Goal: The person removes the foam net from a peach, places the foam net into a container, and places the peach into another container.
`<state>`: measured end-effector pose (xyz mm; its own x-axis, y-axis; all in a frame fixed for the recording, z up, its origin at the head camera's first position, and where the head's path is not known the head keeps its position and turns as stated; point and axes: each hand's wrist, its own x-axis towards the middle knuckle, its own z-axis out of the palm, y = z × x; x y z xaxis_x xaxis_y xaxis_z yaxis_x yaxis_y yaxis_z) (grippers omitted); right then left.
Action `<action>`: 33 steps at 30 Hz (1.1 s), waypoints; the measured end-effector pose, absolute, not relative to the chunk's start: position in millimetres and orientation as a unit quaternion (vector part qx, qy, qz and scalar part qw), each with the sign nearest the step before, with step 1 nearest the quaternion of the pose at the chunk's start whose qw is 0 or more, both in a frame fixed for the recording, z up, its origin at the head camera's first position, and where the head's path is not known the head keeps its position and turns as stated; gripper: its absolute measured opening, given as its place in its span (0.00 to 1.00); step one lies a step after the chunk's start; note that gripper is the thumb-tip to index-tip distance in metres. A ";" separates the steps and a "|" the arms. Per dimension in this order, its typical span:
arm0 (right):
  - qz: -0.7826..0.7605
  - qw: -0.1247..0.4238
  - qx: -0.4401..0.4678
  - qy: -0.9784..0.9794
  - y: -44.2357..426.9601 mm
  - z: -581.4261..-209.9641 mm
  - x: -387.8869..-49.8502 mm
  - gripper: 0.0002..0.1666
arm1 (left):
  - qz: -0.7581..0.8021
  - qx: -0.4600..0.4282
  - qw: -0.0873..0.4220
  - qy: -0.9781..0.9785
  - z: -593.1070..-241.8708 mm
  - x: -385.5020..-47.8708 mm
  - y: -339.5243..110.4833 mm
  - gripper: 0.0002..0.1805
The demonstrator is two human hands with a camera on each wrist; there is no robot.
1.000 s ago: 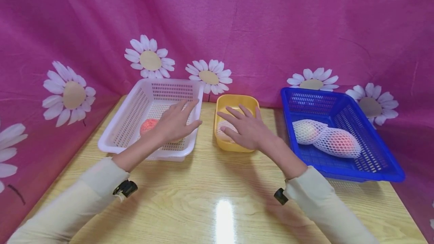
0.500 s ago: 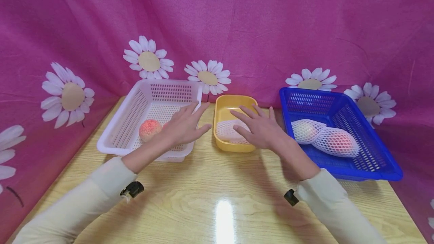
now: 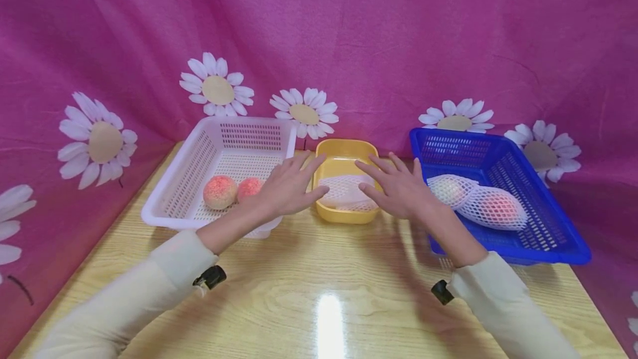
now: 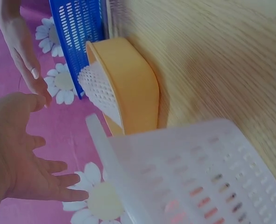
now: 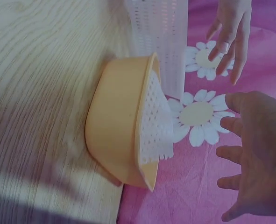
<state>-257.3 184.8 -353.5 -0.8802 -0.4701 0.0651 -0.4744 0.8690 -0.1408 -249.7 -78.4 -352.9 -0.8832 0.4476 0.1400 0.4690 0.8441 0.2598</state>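
Observation:
My left hand (image 3: 286,188), fingers spread, hovers over the right rim of the white basket (image 3: 164,193) and holds nothing. Two pink-and-cream peaches (image 3: 220,191) lie in that basket, one partly behind the hand. Between my hands stands a yellow box (image 3: 344,216) with white foam fruit nets (image 3: 344,191) inside; their number is unclear. My right hand (image 3: 402,190), fingers also spread, is between the box and the blue basket (image 3: 553,204), apart from the nets. In the blue basket lie two fruits in foam nets (image 3: 495,208), one pale and one reddish. Both palms appear in the wrist views.
All three containers stand on a wood-grain table (image 3: 299,287) with a bright light reflection near its front. Behind and beside them hangs a magenta cloth (image 3: 379,43) with printed daisies. A black strap device (image 3: 210,277) sits at each sleeve cuff.
Both hands have moved rightward: the left from over the white basket to its right rim, uncovering the peaches, the right from over the yellow box toward the blue basket.

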 end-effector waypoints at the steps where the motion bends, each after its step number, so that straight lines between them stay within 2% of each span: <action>1: 0.078 0.013 0.243 -0.967 186.9 -353.8 -257.2 0.35 | -0.143 -0.240 0.034 -0.960 -352.7 -249.5 -76.0 0.38; 18: 0.069 0.002 0.212 -0.975 221.0 -354.5 -251.9 0.35 | -0.130 -0.268 0.034 -0.954 -355.2 -248.2 -41.3 0.38; 27: 0.066 -0.011 0.189 -0.980 236.8 -356.8 -249.9 0.39 | -0.127 -0.286 0.037 -0.949 -358.0 -248.1 -28.7 0.38; 33: 0.076 -0.008 0.184 -0.980 247.5 -357.6 -247.8 0.37 | -0.123 -0.303 0.045 -0.944 -359.9 -247.0 -19.3 0.38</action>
<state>-247.8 247.5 -357.6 -0.9322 -0.3616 0.0129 -0.3594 0.9209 -0.1509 -247.0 -19.3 -359.9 -0.8123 0.5610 0.1595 0.5831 0.7862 0.2047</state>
